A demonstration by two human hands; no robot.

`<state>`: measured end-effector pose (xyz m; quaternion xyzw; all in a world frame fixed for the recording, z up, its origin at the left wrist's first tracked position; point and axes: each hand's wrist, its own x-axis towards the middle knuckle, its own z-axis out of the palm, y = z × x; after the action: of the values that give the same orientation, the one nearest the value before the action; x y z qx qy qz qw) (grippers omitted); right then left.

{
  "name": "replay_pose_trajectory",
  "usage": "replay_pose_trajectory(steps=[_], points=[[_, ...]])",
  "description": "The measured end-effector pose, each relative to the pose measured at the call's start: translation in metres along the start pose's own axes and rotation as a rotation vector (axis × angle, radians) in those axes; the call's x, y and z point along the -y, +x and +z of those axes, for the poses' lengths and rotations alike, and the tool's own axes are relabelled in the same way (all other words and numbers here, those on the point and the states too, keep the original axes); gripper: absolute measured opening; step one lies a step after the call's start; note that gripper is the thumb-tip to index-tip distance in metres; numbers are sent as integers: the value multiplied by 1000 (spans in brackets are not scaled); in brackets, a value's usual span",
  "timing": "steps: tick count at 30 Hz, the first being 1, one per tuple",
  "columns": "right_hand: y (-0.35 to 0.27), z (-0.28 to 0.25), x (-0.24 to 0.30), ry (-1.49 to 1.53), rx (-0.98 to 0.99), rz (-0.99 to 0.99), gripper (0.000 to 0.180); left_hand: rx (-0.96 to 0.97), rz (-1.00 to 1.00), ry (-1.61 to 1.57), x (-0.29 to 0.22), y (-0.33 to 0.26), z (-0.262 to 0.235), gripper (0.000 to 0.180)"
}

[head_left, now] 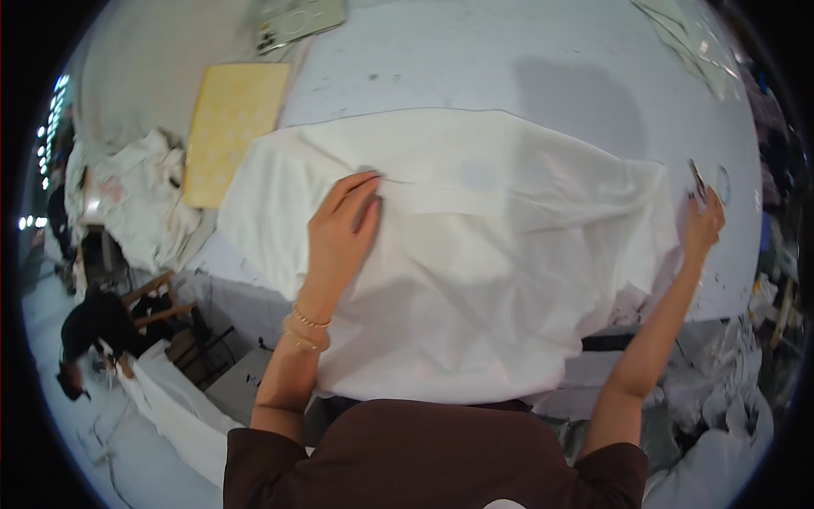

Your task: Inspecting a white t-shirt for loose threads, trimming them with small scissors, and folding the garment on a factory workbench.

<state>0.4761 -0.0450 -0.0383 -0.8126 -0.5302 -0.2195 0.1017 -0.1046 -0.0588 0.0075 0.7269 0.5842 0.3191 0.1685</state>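
A white garment [458, 254] lies spread over the table and hangs over its near edge against my body. My left hand [343, 216] rests on its upper left part, with the fingers drawn together on the cloth. Creases run out from those fingertips. Off to the right, beyond the garment's edge, my right hand [704, 222] is closed around a slim dark metal tool [697, 176]. The tool looks like small thread snips and points away from me; its lower part is hidden in the fingers.
A yellow patterned folder or board [237, 127] lies left on the white table [407, 68]. Behind it is a phone [301, 24]. Crumpled white cloth [140, 191] sits at far left. Beside my right hand is a thin ring [723, 185]. A person [97, 331] bends over at lower left.
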Motion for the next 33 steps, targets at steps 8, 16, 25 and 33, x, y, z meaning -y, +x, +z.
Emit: replay_pose_trajectory(steps=[8, 16, 25, 33], points=[[17, 1, 28, -175, 185, 73, 30, -41, 29, 178, -6, -12, 8, 20], [36, 18, 27, -108, 218, 94, 16, -137, 126, 238, 6, -8, 11, 11], [40, -50, 109, 995, 311, 340, 17, -145, -31, 4, 4, -8, 7, 12], [-18, -132, 295, 1006, 851, -337, 21, -153, -55, -35, 3, -7, 10, 10]])
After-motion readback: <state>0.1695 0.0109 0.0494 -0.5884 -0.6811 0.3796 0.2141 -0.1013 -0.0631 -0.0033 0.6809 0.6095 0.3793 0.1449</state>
